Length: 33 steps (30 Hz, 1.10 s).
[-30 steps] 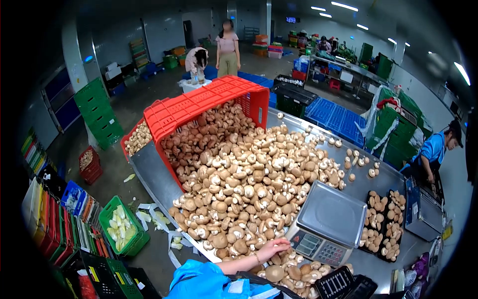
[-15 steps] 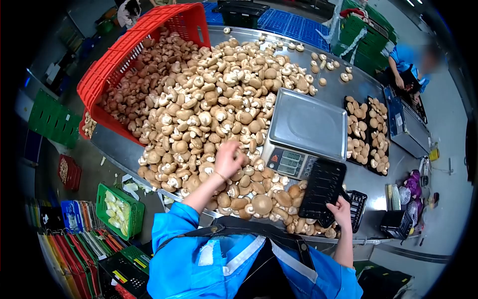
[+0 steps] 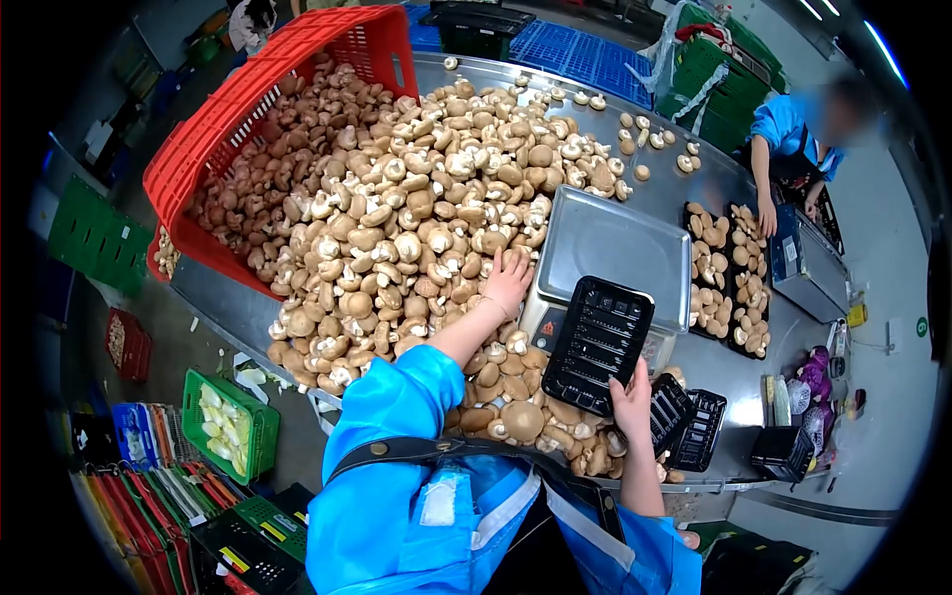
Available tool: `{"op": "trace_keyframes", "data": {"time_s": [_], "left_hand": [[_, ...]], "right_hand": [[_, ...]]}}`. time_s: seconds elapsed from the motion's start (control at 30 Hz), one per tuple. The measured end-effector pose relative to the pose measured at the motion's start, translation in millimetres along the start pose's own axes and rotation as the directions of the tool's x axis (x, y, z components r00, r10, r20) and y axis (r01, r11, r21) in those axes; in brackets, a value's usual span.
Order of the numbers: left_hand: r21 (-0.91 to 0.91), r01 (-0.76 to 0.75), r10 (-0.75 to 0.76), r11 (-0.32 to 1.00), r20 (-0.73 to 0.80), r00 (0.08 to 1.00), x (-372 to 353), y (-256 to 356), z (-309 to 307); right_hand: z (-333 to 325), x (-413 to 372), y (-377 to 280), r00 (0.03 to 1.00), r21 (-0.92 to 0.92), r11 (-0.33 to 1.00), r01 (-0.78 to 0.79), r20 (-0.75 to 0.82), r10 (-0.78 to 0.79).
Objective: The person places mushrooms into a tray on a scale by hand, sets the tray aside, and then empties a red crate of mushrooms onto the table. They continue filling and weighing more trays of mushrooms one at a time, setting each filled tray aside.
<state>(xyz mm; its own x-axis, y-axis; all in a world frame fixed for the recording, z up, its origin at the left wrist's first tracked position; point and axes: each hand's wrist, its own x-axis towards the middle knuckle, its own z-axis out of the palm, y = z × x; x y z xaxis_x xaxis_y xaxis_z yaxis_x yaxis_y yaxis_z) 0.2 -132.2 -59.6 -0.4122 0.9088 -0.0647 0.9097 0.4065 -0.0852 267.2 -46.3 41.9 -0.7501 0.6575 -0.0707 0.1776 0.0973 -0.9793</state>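
Note:
My right hand (image 3: pixel 633 405) grips a black plastic tray (image 3: pixel 598 345) by its lower right edge, thumb on the inside. The tray is tilted and bare inside, and it hides part of the weighing scale (image 3: pixel 605 238) and its display. On the big heap of brown mushrooms (image 3: pixel 416 233), just left of the scale, lies my left hand (image 3: pixel 508 285). Its fingers are spread over the caps, and I see none held in them. More mushrooms lie in front of me, below both hands.
A red crate (image 3: pixel 223 144) lies tipped, spilling mushrooms. Spare black trays (image 3: pixel 699 431) rest right of my right hand. Filled mushroom trays (image 3: pixel 751 278) stand beyond the scale. A co-worker's hand (image 3: pixel 768 215) reaches towards them. A black box (image 3: pixel 783 451) sits at the table's right end.
My right hand has lifted the tray up and left, turning its inside into view, away from the other trays. My left hand has moved right and up. The co-worker's arm has reached forward.

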Motion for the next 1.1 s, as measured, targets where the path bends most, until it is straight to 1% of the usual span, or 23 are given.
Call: {"op": "trace_keyframes", "data": {"time_s": [0.07, 0.1, 0.13, 0.17, 0.2, 0.27, 0.3, 0.33, 0.37, 0.4, 0.47, 0.53, 0.57, 0.6, 0.67, 0.7, 0.73, 0.8, 0.87, 0.93, 1.0, 1.03, 1.1], "left_hand": [[-0.03, 0.028, -0.03, 0.999, -0.09, 0.996, -0.8, 0.1, 1.6], [-0.032, 0.029, -0.032, 0.999, -0.09, 0.995, -1.2, -1.7, 2.5], [-0.058, 0.03, -0.031, 0.998, -0.005, 1.0, -7.2, -4.8, -9.3], [-0.083, 0.032, -0.025, 0.996, 0.08, 0.996, -12.3, -8.2, -14.8], [-0.083, 0.027, -0.021, 0.996, 0.082, 0.996, -17.4, -13.0, -12.0], [-0.034, -0.028, 0.023, 0.999, -0.119, 0.993, -33.8, -21.3, -10.1], [-0.064, -0.011, 0.002, 0.998, -0.146, 0.989, -38.3, -23.1, -14.5], [-0.059, -0.019, 0.01, 0.998, -0.144, 0.99, -39.3, -24.6, -19.9], [-0.015, 0.001, -0.003, 1.0, -0.11, 0.994, -40.9, -25.5, -23.5], [0.031, 0.022, -0.019, 0.999, -0.079, 0.997, -42.3, -25.7, -26.7], [0.047, 0.034, -0.03, 0.998, -0.093, 0.995, -43.5, -27.0, -30.9], [0.044, 0.098, -0.092, 0.994, -0.117, 0.989, -45.8, -28.2, -31.0], [0.026, 0.128, -0.123, 0.991, -0.151, 0.981, -45.6, -29.2, -32.8], [0.004, 0.134, -0.133, 0.991, -0.119, 0.984, -46.8, -31.0, -34.2], [-0.127, 0.134, -0.141, 0.983, -0.047, 0.989, -53.8, -34.3, -52.9], [-0.143, 0.102, -0.127, 0.984, -0.179, 0.976, -60.5, -37.3, -51.9], [-0.169, 0.078, -0.114, 0.983, -0.214, 0.97, -69.2, -41.6, -55.6], [-0.292, 0.067, -0.17, 0.954, -0.343, 0.924, -90.1, -47.2, -62.9], [-0.368, 0.158, -0.279, 0.916, -0.302, 0.911, -114.4, -48.5, -63.5], [-0.432, 0.275, -0.417, 0.859, -0.28, 0.865, -140.1, -44.1, -44.2], [-0.522, 0.359, -0.527, 0.773, -0.215, 0.822, -157.2, -33.3, -31.2], [-0.55, 0.379, -0.554, 0.744, -0.191, 0.81, -159.5, -30.7, -31.8], [-0.571, 0.432, -0.59, 0.699, -0.117, 0.799, -156.6, -30.5, -31.9]], "right_hand": [[11.5, 6.6, -1.5, 0.999, -0.115, 0.993, -0.04, 0.025, 0.043], [21.4, 7.4, -4.1, 1.0, -0.022, 1.0, 0.012, 0.011, -0.012], [25.4, 11.1, -4.2, 0.996, -0.283, 0.955, 0.092, 0.011, -0.093], [35.4, 13.2, -11.0, 0.986, -0.326, 0.935, 0.142, -0.036, -0.163], [48.2, 16.0, -21.7, 0.969, -0.37, 0.91, 0.189, -0.082, -0.234], [67.7, 25.0, -35.1, 0.955, -0.504, 0.832, 0.233, -0.045, -0.294], [77.1, 32.2, -37.4, 0.982, -0.564, 0.811, 0.154, -0.005, -0.189], [89.4, 44.3, -30.9, 0.939, -0.612, 0.737, 0.287, 0.028, -0.342], [98.9, 54.1, -35.5, 0.958, -0.615, 0.742, 0.269, 0.092, -0.271], [111.1, 68.4, -32.1, 0.975, -0.678, 0.702, 0.217, 0.114, -0.192], [135.4, 90.8, -28.9, 0.977, -0.72, 0.662, 0.208, 0.116, -0.181], [152.2, 102.3, -21.0, 0.982, -0.75, 0.64, 0.166, 0.188, -0.035], [160.2, 104.7, -13.3, 0.985, -0.689, 0.714, 0.124, 0.173, -0.004], [164.3, 105.9, -6.5, 0.989, -0.649, 0.76, 0.04, 0.135, 0.063], [163.0, 113.0, -9.8, 0.982, -0.581, 0.813, -0.046, 0.124, 0.144], [162.0, 117.8, -5.1, 0.981, -0.552, 0.83, -0.08, 0.102, 0.163], [158.0, 121.3, -8.5, 0.975, -0.52, 0.848, -0.103, 0.116, 0.189], [156.3, 129.3, 4.8, 0.977, -0.491, 0.868, -0.072, 0.14, 0.16], [156.2, 124.3, 2.2, 0.966, -0.524, 0.845, -0.102, 0.151, 0.21], [151.3, 112.3, 3.6, 0.96, -0.469, 0.876, -0.113, 0.176, 0.218], [154.1, 100.7, 36.9, 0.98, -0.381, 0.923, -0.056, 0.155, 0.123], [155.3, 100.2, 40.2, 0.975, -0.318, 0.946, -0.057, 0.184, 0.121], [168.0, 111.5, 48.4, 0.983, -0.324, 0.945, -0.056, 0.147, 0.109]]}}
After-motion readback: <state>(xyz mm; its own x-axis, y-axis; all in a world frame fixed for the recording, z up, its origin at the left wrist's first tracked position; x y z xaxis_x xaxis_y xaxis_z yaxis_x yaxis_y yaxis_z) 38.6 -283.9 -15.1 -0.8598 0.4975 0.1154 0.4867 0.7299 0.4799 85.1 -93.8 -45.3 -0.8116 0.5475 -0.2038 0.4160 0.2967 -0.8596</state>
